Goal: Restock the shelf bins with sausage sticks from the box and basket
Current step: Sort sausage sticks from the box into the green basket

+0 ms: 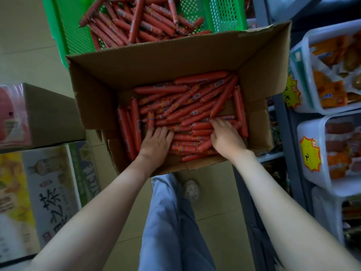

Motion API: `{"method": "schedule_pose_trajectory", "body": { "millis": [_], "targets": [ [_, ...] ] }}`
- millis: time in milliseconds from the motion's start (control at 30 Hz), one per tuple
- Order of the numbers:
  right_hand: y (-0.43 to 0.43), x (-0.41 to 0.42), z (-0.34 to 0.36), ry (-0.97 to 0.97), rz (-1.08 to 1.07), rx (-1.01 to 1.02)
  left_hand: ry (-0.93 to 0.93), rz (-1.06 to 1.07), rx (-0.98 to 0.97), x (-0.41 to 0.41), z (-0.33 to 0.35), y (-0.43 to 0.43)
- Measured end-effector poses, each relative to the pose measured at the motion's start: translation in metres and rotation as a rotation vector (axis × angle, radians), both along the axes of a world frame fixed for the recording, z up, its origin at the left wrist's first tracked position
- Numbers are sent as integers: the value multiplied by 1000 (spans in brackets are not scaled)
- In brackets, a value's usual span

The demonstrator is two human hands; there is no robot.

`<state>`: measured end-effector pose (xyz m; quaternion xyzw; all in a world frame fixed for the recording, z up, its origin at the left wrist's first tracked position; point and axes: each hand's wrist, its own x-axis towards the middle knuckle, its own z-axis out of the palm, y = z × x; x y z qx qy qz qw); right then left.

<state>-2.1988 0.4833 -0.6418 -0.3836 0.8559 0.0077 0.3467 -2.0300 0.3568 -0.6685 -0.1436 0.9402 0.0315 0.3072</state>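
Shop floor: box [175, 55], sausage sticks [185, 106] mostly crosswise; left hand [156, 142] seemingly flat atop; right hand [226, 137] grip unclear.

At frame centre, an open cardboard box [156, 61] holds a heap of red sausage sticks [185, 106]. The left hand [156, 142] and right hand [226, 137] rest on the heap's lower part. A green basket [64, 26] of more sticks sits at top, and shelf bins [316, 178] line the right edge.

Small grocery shop aisle: shelf [281, 133] at right with clear bins [312, 75] of packaged snacks, yellow starburst price tags [309, 156], bulk sausage sticks [185, 110] in cardboard box [156, 61] and green basket [224, 14], printed stock cartons [48, 192] on floor left.
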Motion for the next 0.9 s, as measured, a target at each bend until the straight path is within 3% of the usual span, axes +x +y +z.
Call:
{"method": "schedule_pose_trajectory", "body": {
  "millis": [333, 600, 900],
  "targets": [
    [-23, -6, -8, 116, 141, 306, -11, 20, 103, 0, 3, -10],
    [-20, -10, -2, 59, 324, 427, 204, 14, 247, -3, 9, -16],
    [-24, -7, -10, -26, 360, 391, 141, 31, 186, -6, -2, -12]
  ]
}}
